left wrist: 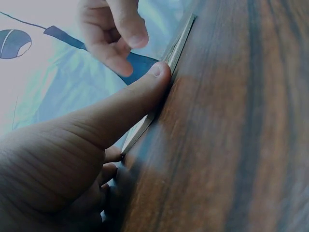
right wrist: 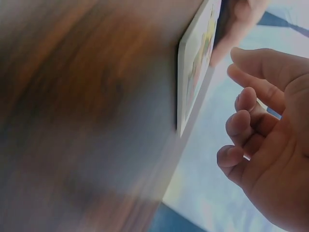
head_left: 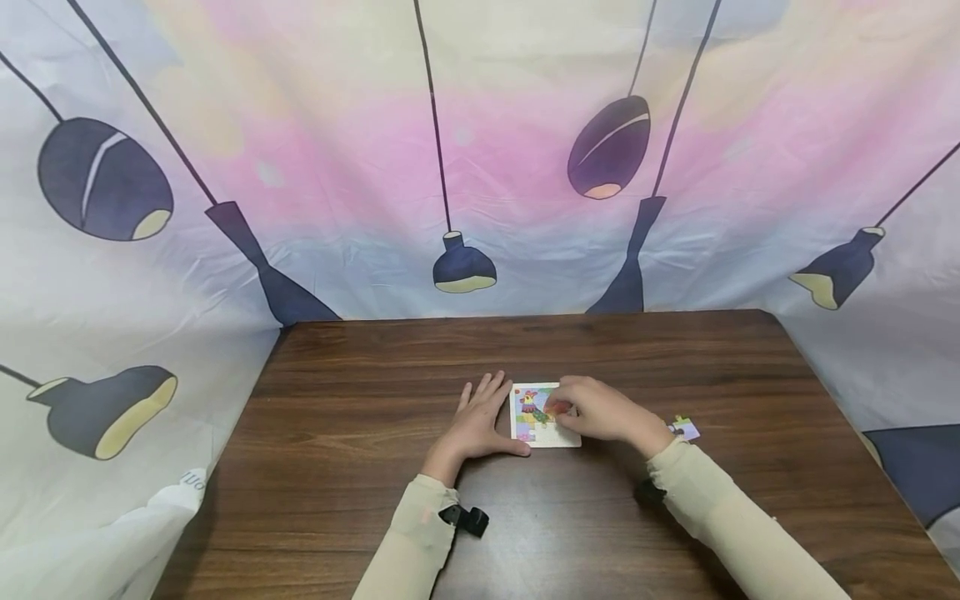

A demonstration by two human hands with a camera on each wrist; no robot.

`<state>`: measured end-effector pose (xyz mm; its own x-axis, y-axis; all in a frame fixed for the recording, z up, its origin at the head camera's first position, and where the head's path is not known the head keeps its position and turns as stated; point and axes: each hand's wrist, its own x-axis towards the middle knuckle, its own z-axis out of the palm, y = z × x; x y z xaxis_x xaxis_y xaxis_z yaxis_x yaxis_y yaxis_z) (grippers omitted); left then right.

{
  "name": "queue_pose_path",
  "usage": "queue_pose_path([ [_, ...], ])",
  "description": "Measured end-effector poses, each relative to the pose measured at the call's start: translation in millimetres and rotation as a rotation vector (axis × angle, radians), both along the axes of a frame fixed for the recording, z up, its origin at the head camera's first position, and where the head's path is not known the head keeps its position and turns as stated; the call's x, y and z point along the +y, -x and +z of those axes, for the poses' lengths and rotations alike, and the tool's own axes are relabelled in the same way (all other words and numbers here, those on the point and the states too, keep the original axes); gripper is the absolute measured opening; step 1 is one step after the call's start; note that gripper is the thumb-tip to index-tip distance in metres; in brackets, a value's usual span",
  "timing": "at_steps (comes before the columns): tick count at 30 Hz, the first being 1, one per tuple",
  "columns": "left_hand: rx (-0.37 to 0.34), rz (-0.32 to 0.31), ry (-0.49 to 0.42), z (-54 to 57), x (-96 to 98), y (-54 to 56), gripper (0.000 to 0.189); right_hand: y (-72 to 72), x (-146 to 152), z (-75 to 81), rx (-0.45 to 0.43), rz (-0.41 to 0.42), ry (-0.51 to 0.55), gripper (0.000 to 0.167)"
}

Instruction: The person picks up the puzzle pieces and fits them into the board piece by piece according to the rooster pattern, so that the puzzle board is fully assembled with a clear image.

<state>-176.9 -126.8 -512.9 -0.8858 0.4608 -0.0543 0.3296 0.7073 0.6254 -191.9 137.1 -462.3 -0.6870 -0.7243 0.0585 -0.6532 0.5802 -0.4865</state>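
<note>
A jigsaw puzzle board point(head_left: 566, 437) with a white border and a colorful rooster picture lies flat on the table. Its lower right part shows bare white. Along the board's left and front edges rests my left hand point(head_left: 477, 422), fingers stretched out and spread; in the left wrist view its thumb point(left wrist: 130, 99) lies against the board's edge. My right hand point(head_left: 600, 410) is over the board's right side, hiding part of the picture. In the right wrist view, that hand's fingers point(right wrist: 239, 123) are loosely bent, with a gap between thumb and index finger and no piece visible there.
Loose puzzle pieces point(head_left: 686, 428) lie right of the board, partly behind the right wrist. The dark wooden table point(head_left: 360, 375) is bordered by a hanging cloth point(head_left: 337, 125) printed with lamps at the back and sides.
</note>
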Motion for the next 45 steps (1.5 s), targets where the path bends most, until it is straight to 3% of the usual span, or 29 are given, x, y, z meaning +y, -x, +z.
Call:
queue_pose_path([
  [23,0.008,-0.005,0.016,2.0,0.5,-1.9,0.12,-0.7,106.1,7.6,0.059,-0.217,0.036,0.021],
  [37,0.001,-0.001,0.027,3.5,1.8,-0.5,0.121,-10.6,133.3,-3.2,0.014,-0.264,0.027,0.02],
  [45,0.0,0.01,0.006,2.8,1.7,-0.7,0.106,-16.6,142.0,-9.3,0.003,-0.292,0.032,0.018],
])
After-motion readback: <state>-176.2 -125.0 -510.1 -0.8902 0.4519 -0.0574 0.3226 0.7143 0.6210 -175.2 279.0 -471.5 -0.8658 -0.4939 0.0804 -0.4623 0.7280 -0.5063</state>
